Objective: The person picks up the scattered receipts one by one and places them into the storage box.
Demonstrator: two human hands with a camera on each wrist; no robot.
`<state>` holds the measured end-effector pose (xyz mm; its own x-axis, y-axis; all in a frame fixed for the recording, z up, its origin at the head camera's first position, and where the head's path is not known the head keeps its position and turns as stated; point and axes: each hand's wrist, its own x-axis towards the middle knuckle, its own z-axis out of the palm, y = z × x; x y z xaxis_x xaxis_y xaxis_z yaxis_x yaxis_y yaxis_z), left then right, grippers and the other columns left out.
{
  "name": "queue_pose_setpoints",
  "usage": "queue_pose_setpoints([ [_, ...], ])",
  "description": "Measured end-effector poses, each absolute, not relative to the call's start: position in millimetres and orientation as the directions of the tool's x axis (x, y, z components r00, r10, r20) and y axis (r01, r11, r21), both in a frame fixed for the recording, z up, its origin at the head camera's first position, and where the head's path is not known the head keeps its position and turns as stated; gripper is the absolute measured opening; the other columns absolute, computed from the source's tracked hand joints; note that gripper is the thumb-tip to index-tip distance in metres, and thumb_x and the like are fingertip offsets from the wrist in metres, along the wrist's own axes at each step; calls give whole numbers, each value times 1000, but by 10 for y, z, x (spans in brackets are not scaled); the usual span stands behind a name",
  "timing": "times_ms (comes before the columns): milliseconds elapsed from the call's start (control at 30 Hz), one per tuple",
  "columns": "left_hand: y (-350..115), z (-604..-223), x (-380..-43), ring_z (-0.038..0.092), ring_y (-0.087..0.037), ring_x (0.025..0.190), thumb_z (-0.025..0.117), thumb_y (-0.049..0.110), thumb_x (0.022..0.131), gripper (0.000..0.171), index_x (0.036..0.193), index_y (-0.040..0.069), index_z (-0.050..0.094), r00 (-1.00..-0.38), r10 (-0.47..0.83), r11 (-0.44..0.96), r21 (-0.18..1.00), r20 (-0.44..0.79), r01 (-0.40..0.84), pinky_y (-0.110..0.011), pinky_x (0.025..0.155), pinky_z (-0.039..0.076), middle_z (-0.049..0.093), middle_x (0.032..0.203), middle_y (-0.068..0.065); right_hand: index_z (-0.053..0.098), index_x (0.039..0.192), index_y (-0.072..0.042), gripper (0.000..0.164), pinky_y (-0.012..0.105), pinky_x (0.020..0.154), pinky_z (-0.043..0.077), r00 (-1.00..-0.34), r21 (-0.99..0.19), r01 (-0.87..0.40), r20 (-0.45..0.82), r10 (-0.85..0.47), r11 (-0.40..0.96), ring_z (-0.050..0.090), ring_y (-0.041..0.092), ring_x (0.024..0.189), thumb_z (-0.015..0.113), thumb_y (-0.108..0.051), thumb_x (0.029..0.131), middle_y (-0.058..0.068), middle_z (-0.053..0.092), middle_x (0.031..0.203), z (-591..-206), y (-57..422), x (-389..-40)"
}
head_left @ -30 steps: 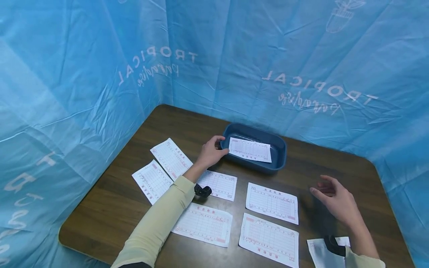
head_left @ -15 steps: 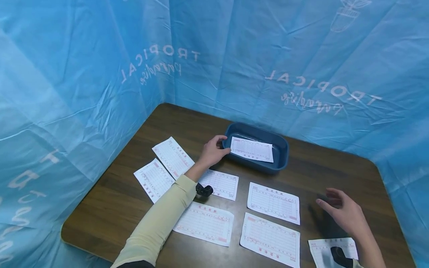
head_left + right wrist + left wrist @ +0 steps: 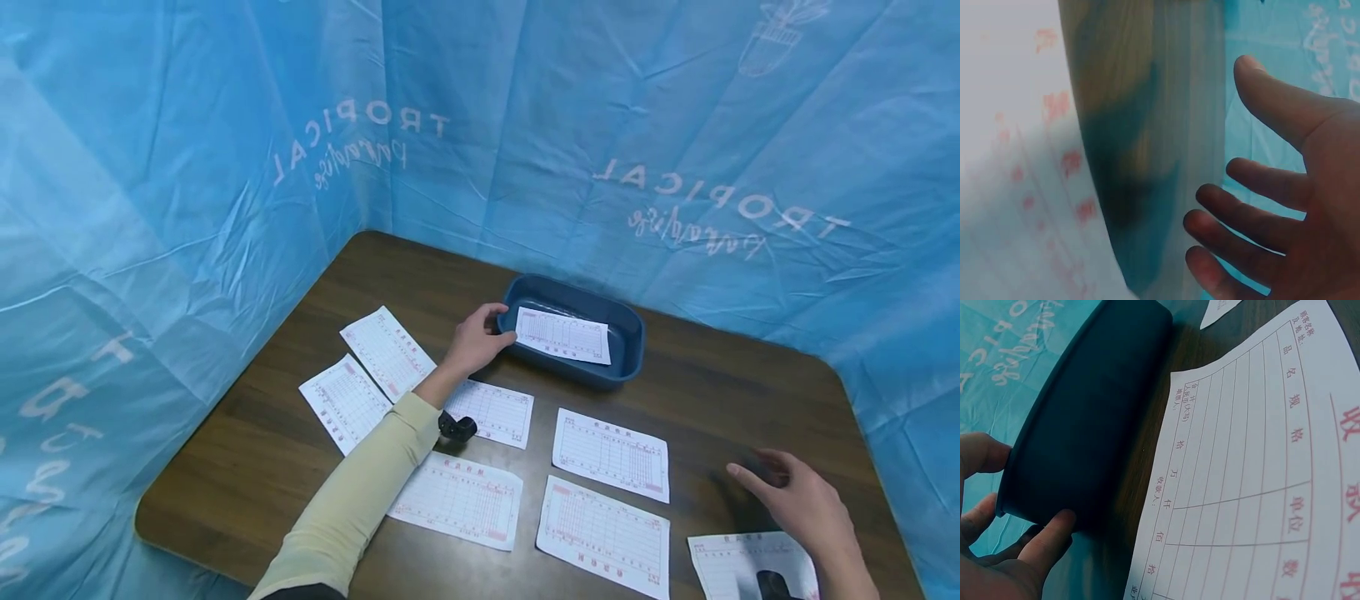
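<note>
A dark blue plastic tray [image 3: 628,367] stands near the back of the table, one printed receipt slip [image 3: 564,335] lying inside. My left hand [image 3: 477,340] holds the tray's left end, thumb against the outer wall and fingers at the rim. The left wrist view shows this grip on the tray wall [image 3: 1085,425] from the side. My right hand [image 3: 806,504] hovers over the right part of the table, fingers spread and holding nothing. Below it lies another receipt slip [image 3: 738,562], partly covered by the wrist. In the right wrist view the same hand [image 3: 1285,187] has its thumb apart from the fingers.
Several more receipt slips lie on the brown table: a near one [image 3: 607,533], one above it [image 3: 611,454], one by the left forearm [image 3: 472,508] and an angled pair with a far-left slip [image 3: 341,400]. A blue printed curtain [image 3: 525,125] encloses the table.
My right hand has moved right and toward the front edge, over the nearest right slip. The left hand stays on the tray. The view shifted slightly.
</note>
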<state>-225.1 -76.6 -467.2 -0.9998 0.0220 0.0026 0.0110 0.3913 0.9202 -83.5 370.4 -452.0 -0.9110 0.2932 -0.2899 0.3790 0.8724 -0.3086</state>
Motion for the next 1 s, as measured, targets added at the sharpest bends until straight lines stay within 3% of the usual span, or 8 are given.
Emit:
queue_pose_setpoints([
  [233, -747, -4693, -2259, 56, -23, 112, 68, 27, 89, 48, 134, 20, 51, -999, 35, 388, 921, 11, 24, -37, 90, 47, 53, 132, -6, 32, 136, 15, 113, 62, 75, 40, -877, -234, 362, -415, 244, 903, 44, 57, 105, 53, -78, 76, 43, 40, 124, -4508, 3987, -736],
  [467, -709, -4699, -2249, 56, -23, 112, 68, 27, 89, 48, 134, 20, 51, -1000, 28, 379, 925, 12, 22, -37, 90, 47, 53, 132, -7, 31, 136, 16, 115, 61, 76, 40, -861, -164, 370, -431, 271, 915, 45, 56, 98, 54, -78, 75, 43, 41, 118, -4619, 4234, -606],
  [700, -685, -4724, -2242, 55, -25, 113, 67, 24, 90, 47, 134, 21, 50, -1000, 17, 370, 929, 7, 13, -38, 91, 47, 53, 133, -8, 34, 127, 25, 112, 50, 66, 41, -862, -149, 306, -462, 207, 940, 50, 38, 75, 56, -73, 79, 27, 50, 85, -4599, 4375, -509],
  [767, -687, -4719, -2242, 56, -25, 112, 67, 24, 90, 47, 134, 20, 50, -1000, 10, 371, 929, 10, 13, -38, 91, 47, 53, 132, -8, 32, 126, 27, 112, 50, 67, 43, -848, -152, 320, -486, 211, 935, 52, 42, 77, 59, -71, 78, 30, 51, 86, -4593, 4366, -497],
  [900, -697, -4715, -2244, 56, -24, 112, 68, 24, 89, 47, 134, 21, 51, -1000, 6, 375, 927, 13, 14, -38, 91, 47, 54, 131, -7, 32, 123, 29, 120, 58, 76, 44, -825, -166, 347, -521, 217, 923, 50, 57, 95, 68, -71, 69, 44, 50, 104, -4612, 4336, -468],
  [1000, -698, -4717, -2251, 56, -24, 112, 68, 25, 89, 47, 134, 21, 51, -1000, 13, 375, 927, 16, 20, -38, 91, 47, 54, 131, -7, 36, 121, 28, 118, 58, 77, 44, -828, -161, 345, -517, 219, 924, 50, 57, 97, 73, -69, 64, 43, 52, 105, -4640, 4333, -459],
])
